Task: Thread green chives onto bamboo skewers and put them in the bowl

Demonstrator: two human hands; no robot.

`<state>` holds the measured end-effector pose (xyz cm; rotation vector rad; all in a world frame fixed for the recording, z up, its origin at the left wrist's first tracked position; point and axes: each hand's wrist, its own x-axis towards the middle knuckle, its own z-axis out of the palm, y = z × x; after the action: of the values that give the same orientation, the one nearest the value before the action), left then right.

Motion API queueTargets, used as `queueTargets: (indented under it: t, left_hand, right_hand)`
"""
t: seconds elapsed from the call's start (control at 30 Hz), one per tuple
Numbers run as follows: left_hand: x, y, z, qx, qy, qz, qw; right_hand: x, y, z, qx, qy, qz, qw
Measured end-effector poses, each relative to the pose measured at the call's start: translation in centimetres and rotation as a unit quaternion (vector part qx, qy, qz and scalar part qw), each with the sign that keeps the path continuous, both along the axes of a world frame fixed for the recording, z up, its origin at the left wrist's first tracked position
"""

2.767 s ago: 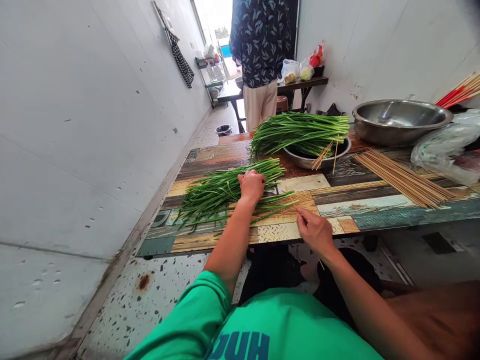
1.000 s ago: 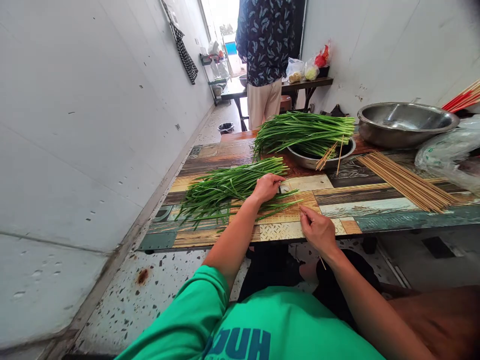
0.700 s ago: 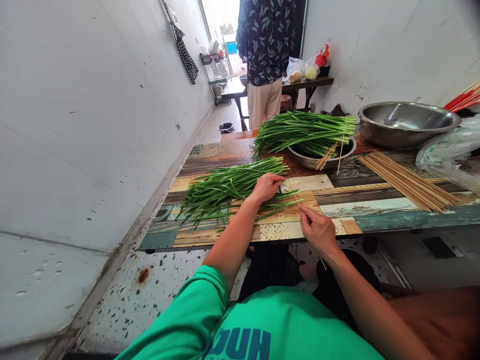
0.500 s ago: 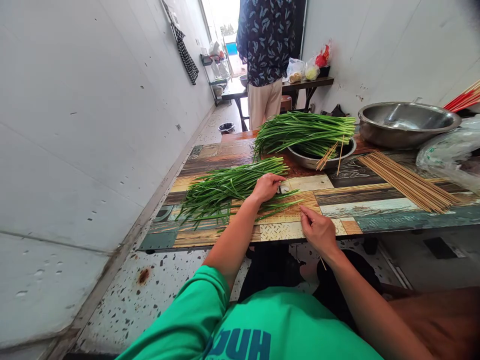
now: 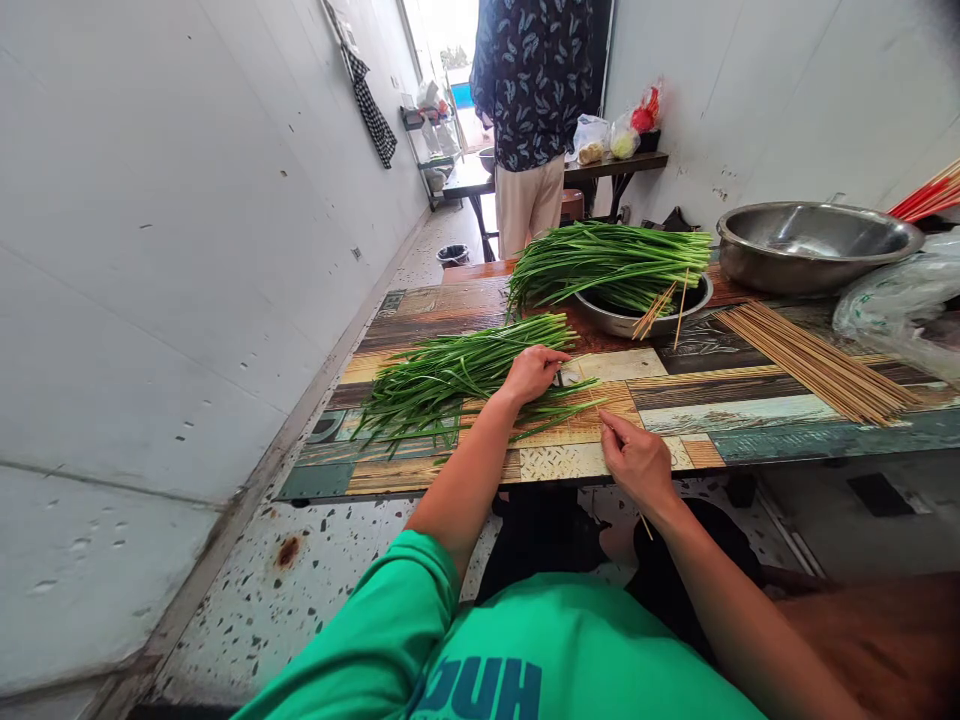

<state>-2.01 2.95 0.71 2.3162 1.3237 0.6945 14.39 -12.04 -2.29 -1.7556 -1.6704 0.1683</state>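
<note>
My left hand (image 5: pixel 534 373) is closed in a pinch at the stem ends of the garlic chives, its forearm across the leaves. The long green garlic chives (image 5: pixel 442 375) lie spread on the table under and beside it. In my right hand (image 5: pixel 637 462) is a thin bamboo skewer (image 5: pixel 646 527); its lower end sticks out below the palm, and its upper part points toward the loose stalks. A few stalks (image 5: pixel 562 410) lie apart between the hands, their ends close to the skewer. What exactly sits between my left fingertips is mostly hidden.
A bigger heap of chives (image 5: pixel 607 262) rests on a metal bowl (image 5: pixel 637 325), with skewers at its stem end. Bamboo skewers (image 5: pixel 817 362) lie to the right, near a large steel basin (image 5: pixel 817 250) and a plastic bag (image 5: pixel 900 305). A person (image 5: pixel 532 120) stands beyond the table.
Both hands and the skewer stay practically in place. The person at the back has shifted very slightly.
</note>
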Motion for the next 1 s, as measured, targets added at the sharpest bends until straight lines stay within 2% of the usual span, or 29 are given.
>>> queueTargets:
  t: [0.53, 0.67, 0.8, 0.87, 0.93, 1.0]
  left_hand:
    - [-0.4, 0.3, -0.3, 0.010, -0.014, -0.049, 0.999]
    - [-0.4, -0.1, 0.0, 0.005, -0.017, -0.108, 0.994]
    - [-0.8, -0.5, 0.8, -0.034, -0.001, -0.186, 0.982]
    - [-1.2, -0.4, 1.2, -0.029, -0.019, -0.162, 0.986]
    - [-1.5, -0.2, 1.5, 0.005, -0.042, -0.076, 0.996]
    - [-1.7, 0.0, 1.5, 0.036, -0.023, 0.023, 0.999]
  right_hand:
    - [0.1, 0.0, 0.1, 0.016, 0.010, 0.006, 1.000]
    - [0.1, 0.0, 0.1, 0.020, 0.020, 0.002, 1.000]
    - [0.0, 0.0, 0.0, 0.013, 0.024, -0.001, 1.000]
    - [0.0, 0.0, 0.0, 0.012, 0.019, -0.004, 1.000]
    - [-0.1, 0.0, 0.0, 0.011, 0.012, -0.007, 1.000]
    - [-0.1, 0.0, 0.1, 0.008, 0.005, -0.006, 1.000]
